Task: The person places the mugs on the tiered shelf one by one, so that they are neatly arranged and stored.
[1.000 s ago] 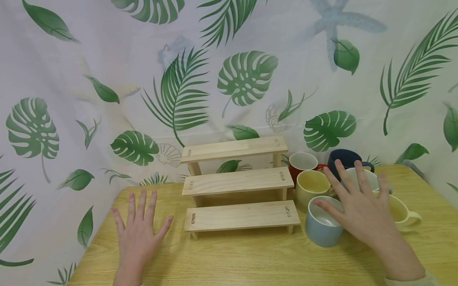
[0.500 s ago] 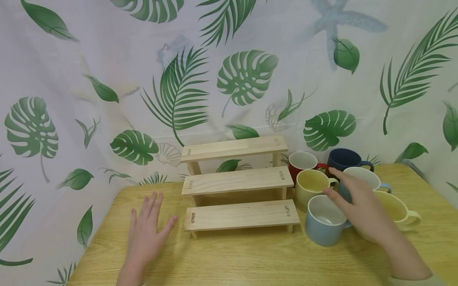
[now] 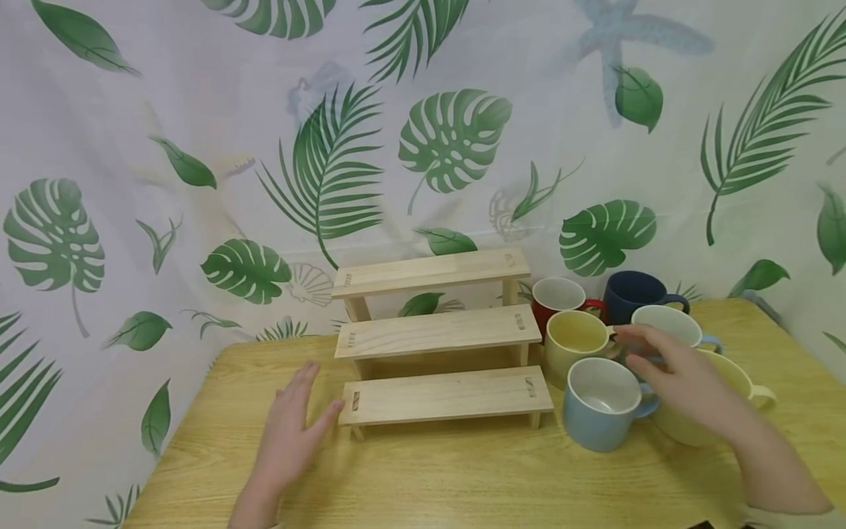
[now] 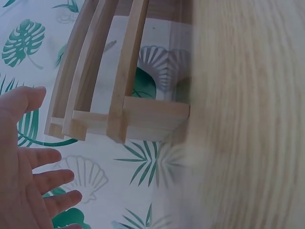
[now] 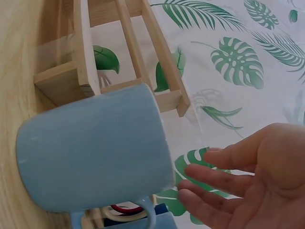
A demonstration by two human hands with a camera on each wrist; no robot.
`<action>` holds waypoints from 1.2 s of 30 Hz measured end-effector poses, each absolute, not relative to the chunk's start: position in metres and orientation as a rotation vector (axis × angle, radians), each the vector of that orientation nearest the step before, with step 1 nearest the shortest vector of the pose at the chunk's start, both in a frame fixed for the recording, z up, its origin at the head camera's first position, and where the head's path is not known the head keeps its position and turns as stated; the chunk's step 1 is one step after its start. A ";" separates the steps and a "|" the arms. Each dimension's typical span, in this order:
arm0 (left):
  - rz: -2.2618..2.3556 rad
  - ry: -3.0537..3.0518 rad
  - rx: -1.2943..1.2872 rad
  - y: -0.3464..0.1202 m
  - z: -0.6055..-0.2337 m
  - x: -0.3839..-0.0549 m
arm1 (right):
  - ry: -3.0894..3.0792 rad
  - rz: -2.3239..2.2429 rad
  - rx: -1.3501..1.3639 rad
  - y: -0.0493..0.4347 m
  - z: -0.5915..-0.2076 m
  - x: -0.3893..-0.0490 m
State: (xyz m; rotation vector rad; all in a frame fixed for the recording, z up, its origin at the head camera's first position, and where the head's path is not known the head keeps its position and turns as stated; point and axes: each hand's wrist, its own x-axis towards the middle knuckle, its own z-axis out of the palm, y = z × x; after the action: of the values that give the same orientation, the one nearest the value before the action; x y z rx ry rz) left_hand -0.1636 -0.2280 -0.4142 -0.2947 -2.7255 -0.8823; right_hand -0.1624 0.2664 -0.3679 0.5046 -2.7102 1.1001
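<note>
My right hand (image 3: 690, 386) hovers over a group of mugs, its fingers loosely bent and holding nothing. The fingertips are close to the handle of a yellow mug (image 3: 571, 364); whether they touch it I cannot tell. Just left of this hand stands a light blue mug (image 3: 597, 411), large in the right wrist view (image 5: 95, 150). Partly under the hand are a second light blue mug (image 3: 667, 323) and a larger yellow mug (image 3: 730, 371). My left hand (image 3: 286, 433), fingers extended and holding nothing, is beside the left end of a three-step wooden rack (image 3: 446, 397).
A red mug (image 3: 557, 297) and a dark blue mug (image 3: 636, 294) stand at the back of the group, right of the rack. The wooden table (image 3: 423, 477) meets a leaf-printed cloth (image 3: 456, 139) behind.
My right hand has dropped lower among the mugs, its spread fingers now drawn together and bent. The left hand has shifted right toward the rack and turned onto its side.
</note>
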 end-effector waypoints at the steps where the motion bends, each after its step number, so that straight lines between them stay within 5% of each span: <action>1: -0.895 -2.726 -0.299 -0.227 -0.415 -0.164 | -2.724 1.098 0.519 0.269 -0.368 -0.162; 27: -1.398 -2.663 -0.366 -0.201 -0.445 -0.167 | -3.056 0.748 0.624 0.274 -0.375 -0.156; 36: -1.130 -2.687 -0.465 -0.204 -0.458 -0.170 | -3.022 0.670 0.611 0.273 -0.376 -0.156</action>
State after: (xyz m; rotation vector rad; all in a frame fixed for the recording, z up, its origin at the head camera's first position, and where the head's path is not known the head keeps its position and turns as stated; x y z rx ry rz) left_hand -0.1702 -0.2040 -0.4579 -0.4654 -2.6871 -1.1302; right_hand -0.1559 0.2727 -0.3764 0.6115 -3.0222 0.6704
